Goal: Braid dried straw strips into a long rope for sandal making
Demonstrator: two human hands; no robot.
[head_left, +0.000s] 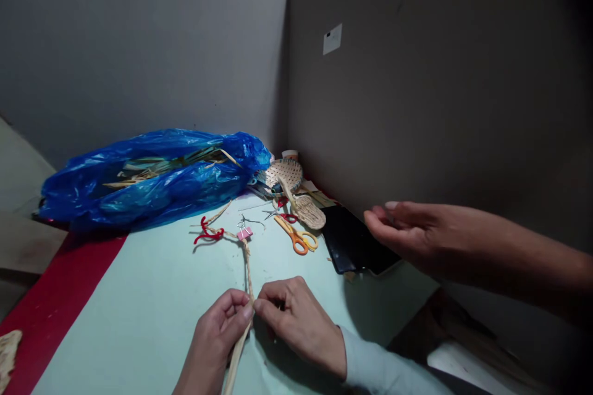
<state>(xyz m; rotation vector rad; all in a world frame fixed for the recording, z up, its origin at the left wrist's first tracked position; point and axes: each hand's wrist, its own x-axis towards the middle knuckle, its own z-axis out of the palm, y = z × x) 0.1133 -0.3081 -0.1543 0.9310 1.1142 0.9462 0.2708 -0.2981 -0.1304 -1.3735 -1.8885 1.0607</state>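
A thin braid of straw-coloured plant fibre [249, 268] runs down the pale green table toward me, and its loose flat strands [238, 355] trail below my hands. My left hand [220, 330] is closed, pinching the braid between thumb and fingers. Right beside it, my right hand [299, 320] is closed too, thumb and forefinger at the same spot on the braid. A pink binder clip [244, 233] grips the braid farther up. Red yarn [210, 233] is tied round the fibre left of the clip.
Another person's hand [407, 228] reaches in from the right, above a black tablet [352, 241]. Orange scissors [296, 237], small red-handled scissors [288, 217], a woven sole-shaped piece [309, 212] and a woven basket [287, 171] lie toward the back. A blue plastic bag [152, 197] holds plant stalks.
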